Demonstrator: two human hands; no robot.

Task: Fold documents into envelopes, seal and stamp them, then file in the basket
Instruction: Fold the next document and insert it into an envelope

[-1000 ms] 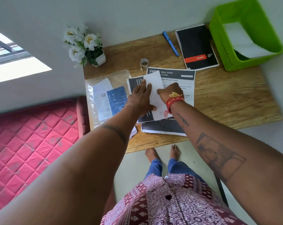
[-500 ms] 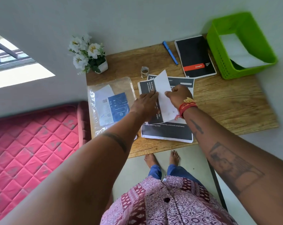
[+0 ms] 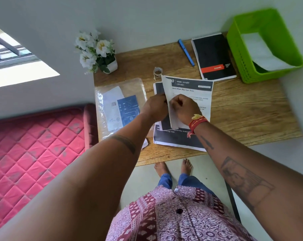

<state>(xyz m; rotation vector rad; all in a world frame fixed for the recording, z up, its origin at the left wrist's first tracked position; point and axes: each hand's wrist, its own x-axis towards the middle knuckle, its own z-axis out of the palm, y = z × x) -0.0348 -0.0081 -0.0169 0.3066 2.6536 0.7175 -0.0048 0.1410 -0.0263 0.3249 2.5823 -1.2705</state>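
A folded white paper (image 3: 166, 87) stands nearly on edge above the printed documents (image 3: 195, 94) in the middle of the wooden desk (image 3: 242, 115). My left hand (image 3: 156, 108) pinches its left side and my right hand (image 3: 183, 108), with a red thread at the wrist, pinches its right side. The documents beneath are white sheets with dark header and footer bands. A green plastic basket (image 3: 237, 49) stands at the far right corner with a white envelope (image 3: 258, 51) leaning inside it.
A clear plastic packet (image 3: 129, 87) holding white and blue envelopes lies left of the documents. A small tape roll (image 3: 158, 71), a blue pen (image 3: 186, 52), a black notebook (image 3: 214, 56) and a white flower pot (image 3: 96, 51) stand along the back. A pink mattress (image 3: 30, 150) lies left.
The folded paper lay flat under both hands a second ago. Both hands have since lifted it and turned it up on edge.
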